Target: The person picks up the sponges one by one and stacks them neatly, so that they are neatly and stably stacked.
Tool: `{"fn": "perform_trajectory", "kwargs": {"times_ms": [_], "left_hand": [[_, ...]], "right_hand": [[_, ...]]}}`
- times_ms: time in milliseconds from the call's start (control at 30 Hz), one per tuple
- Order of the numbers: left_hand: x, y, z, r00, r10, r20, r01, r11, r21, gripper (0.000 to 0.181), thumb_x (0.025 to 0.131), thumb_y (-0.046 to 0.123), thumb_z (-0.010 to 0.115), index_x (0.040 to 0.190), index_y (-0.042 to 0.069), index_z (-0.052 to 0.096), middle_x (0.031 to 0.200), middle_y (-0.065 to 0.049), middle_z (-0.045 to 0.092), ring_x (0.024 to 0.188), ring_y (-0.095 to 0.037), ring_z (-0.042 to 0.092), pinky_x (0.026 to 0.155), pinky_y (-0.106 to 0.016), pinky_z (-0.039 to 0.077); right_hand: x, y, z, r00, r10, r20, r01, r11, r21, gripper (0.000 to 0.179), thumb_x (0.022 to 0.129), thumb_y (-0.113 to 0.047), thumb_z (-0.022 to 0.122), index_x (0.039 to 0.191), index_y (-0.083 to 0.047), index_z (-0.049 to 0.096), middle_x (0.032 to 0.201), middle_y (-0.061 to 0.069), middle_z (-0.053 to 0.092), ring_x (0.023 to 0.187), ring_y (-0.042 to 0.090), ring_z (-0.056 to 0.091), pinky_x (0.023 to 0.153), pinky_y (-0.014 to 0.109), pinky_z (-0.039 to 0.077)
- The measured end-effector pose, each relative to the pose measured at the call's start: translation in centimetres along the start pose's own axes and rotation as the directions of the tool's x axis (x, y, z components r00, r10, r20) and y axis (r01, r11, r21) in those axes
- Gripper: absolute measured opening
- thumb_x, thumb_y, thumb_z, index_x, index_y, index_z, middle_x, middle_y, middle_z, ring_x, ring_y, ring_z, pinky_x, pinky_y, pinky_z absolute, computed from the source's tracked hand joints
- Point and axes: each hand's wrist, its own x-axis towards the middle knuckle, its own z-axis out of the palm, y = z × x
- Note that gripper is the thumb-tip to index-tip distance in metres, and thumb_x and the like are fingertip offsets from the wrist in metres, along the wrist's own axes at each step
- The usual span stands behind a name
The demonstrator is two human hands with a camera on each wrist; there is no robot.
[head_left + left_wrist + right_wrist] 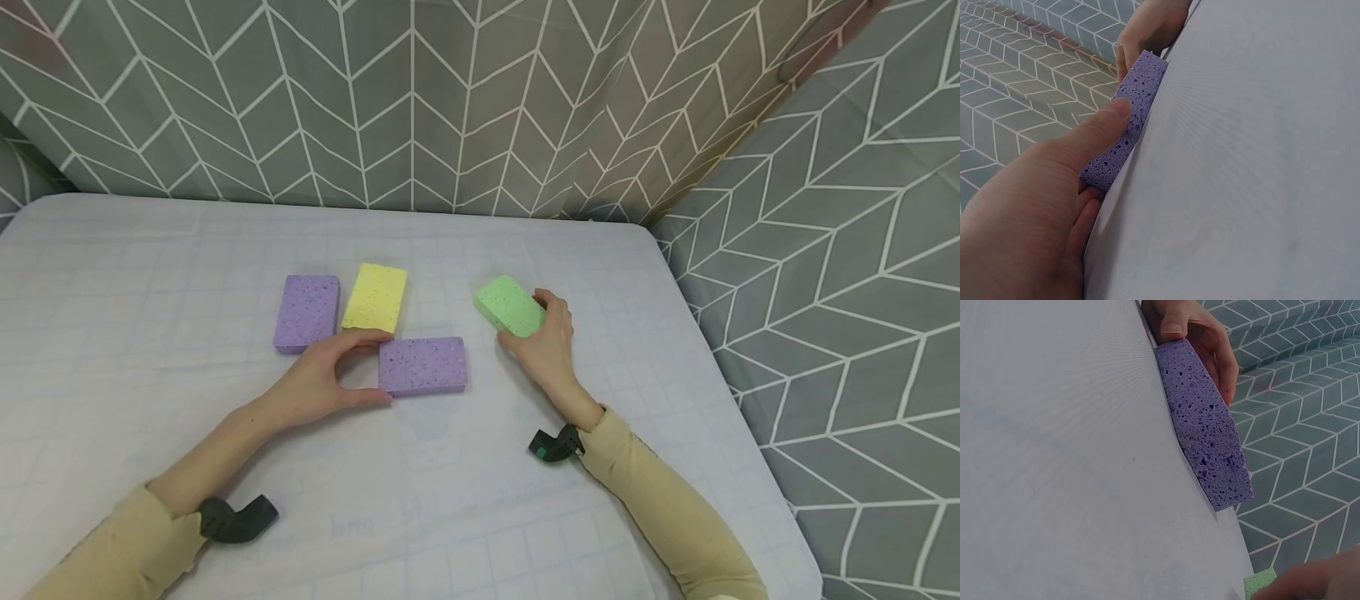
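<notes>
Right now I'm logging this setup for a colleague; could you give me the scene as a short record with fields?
Left grip: holds the left end of the front purple rectangular sponge
Right grip: holds the green rectangular sponge
Beyond left grip: yellow rectangular sponge, with the rear purple rectangular sponge to its left
Surface: white table cover, faintly gridded
Backdrop: grey fabric with white chevron lines

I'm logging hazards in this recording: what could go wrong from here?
The left hand has the near purple sponge only by its left end, so it might twist or slip. That hand also lies close to the yellow sponge, which could get nudged. The right hand holds the green sponge by one end, so that could pivot too.
</notes>
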Motion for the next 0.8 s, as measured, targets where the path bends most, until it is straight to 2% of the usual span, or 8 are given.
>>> {"fn": "perform_trajectory", "kwargs": {"times_ms": [267,533,800], "left_hand": [[-0.03,-0.21,0.12,1.000,0.011,-0.012,-0.011,1.000,0.009,0.079,0.070,0.037,0.092,0.138,0.021,0.057,0.137,-0.001,0.061,0.128,-0.023,0.056,0.109,-0.046,0.043],[0.08,-0.24,0.06,1.000,-0.012,0.003,0.012,1.000,0.004,0.079,0.070,0.039,0.091,0.139,0.022,0.056,0.138,0.001,0.059,0.129,-0.021,0.056,0.110,-0.045,0.043],[0.05,-0.31,0.16,1.000,-0.001,-0.005,0.001,1.000,-0.001,0.079,0.070,0.039,0.091,0.138,0.021,0.057,0.137,-0.001,0.060,0.129,-0.023,0.056,0.110,-0.046,0.043]], "right_hand": [[0.09,0.14,0.02,1.000,0.020,0.009,-0.020,1.000,0.019,0.083,0.072,-0.013,0.078,0.145,-0.004,0.039,0.137,0.014,0.045,0.125,0.030,0.039,0.108,0.049,0.037],[0.22,0.14,0.04,1.000,0.012,0.016,-0.012,1.000,0.022,0.079,0.074,-0.014,0.078,0.144,-0.003,0.042,0.140,0.015,0.044,0.129,0.030,0.039,0.113,0.048,0.034],[0.18,0.14,0.04,1.000,0.019,0.010,-0.019,0.999,0.048,0.078,0.075,-0.015,0.078,0.144,-0.003,0.043,0.141,0.014,0.043,0.132,0.029,0.039,0.116,0.047,0.031]]}}
